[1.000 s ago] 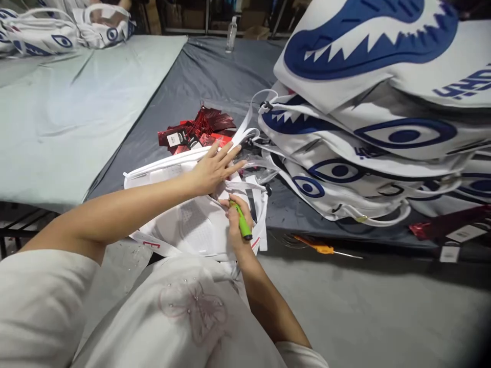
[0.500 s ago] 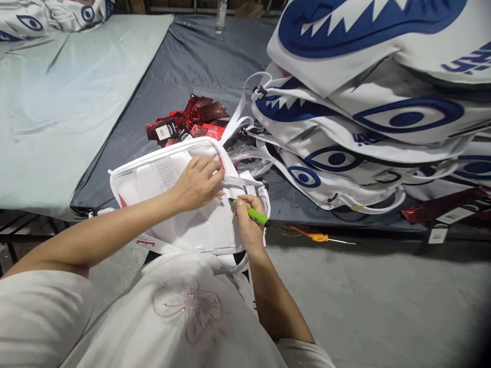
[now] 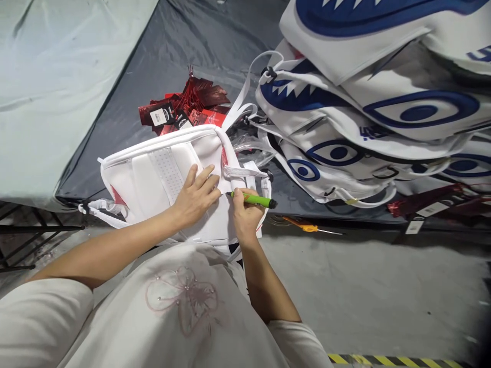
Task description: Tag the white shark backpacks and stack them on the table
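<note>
A white bag [image 3: 143, 186] is spread beneath both hands, its panels smooth and padded, its edge rounded and piped, its mesh strip [image 3: 168, 176] dotted with small perforations; the left hand [image 3: 197, 197] is laid on its middle with the fingers loosely fanned, though whether anything is pinched by the hidden thumb cannot be told; by the right hand [image 3: 247, 220], at the bag's right edge, a slim green pen-shaped tool [image 3: 255, 199] is gripped, its dark tip directed at the left fingertips. Beyond the left hand, glossy red tags [image 3: 203, 97] are bunched in a fan; crinkled clear plastic [image 3: 251, 145] is seen beyond the right hand. Well to the right of the hands, similar bags [image 3: 383, 48] are piled, soft and sagging, printed with blue eyes and jagged white teeth; nearer the right hand, an orange-handled tool [image 3: 301, 224] with a thin metal shaft is seen. Among the tags, a black tag bears a white barcode label [image 3: 158, 116], its print too small to be read; blue block lettering [image 3: 374, 132] on the pile is partly folded away and cannot be made out.
</note>
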Motion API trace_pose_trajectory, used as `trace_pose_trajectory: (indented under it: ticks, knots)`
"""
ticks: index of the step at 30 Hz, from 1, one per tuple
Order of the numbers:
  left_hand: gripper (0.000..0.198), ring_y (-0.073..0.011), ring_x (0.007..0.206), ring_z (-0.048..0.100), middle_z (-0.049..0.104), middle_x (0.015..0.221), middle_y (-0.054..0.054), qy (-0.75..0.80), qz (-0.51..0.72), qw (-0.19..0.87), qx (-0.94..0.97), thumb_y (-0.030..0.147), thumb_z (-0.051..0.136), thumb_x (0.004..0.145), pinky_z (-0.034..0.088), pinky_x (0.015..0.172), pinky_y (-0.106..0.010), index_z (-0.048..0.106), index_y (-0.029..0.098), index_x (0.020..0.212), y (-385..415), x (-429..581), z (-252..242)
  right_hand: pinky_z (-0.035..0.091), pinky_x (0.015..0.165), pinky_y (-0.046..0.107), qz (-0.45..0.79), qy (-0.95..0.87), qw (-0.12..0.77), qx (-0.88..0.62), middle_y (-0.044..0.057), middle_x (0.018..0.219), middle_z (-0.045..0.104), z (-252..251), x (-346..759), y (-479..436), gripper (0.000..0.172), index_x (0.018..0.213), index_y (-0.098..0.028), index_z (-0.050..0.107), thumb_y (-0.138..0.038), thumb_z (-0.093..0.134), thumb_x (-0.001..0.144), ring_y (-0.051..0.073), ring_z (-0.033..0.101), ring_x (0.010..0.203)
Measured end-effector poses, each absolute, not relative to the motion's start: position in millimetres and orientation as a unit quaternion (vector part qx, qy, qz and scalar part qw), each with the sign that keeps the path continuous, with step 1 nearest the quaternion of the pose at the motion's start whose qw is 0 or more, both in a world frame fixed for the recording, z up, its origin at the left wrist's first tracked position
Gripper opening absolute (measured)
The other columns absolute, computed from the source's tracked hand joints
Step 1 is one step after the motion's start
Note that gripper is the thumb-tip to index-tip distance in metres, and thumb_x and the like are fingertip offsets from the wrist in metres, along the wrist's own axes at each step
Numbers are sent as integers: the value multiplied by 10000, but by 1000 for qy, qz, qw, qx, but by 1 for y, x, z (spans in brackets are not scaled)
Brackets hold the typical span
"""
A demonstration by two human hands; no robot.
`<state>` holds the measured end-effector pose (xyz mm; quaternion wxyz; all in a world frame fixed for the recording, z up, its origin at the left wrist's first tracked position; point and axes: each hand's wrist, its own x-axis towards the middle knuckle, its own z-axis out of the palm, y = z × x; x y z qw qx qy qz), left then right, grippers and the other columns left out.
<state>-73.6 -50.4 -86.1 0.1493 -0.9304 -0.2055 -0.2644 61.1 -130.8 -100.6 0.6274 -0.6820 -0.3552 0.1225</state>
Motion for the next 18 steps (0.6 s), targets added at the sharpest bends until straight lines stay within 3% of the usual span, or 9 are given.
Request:
trace_pose_trajectory:
  ticks: [6, 18]
  knots:
    - [167, -224, 1361, 492, 692, 1156, -20, -208, -287, 93, -930, 162, 481, 962, 182, 1252, -557, 621, 206, 882, -52, -77, -99, 474, 654, 284, 83, -430, 557, -706, 9, 747, 631, -104, 60, -135, 270, 827, -186, 637, -426, 564, 926, 134, 569, 655]
    - [153, -160, 1271, 556, 703, 1071, 12, -219, -327, 151, -907, 166, 508, 954, 15, 1284, -446, 619, 210, 859, -55, -75, -106, 450, 594, 304, 17, -462, 514, -722, 19, 676, 636, -96, 65, -129, 327, 749, -190, 618, -441, 533, 940, 143, 549, 567]
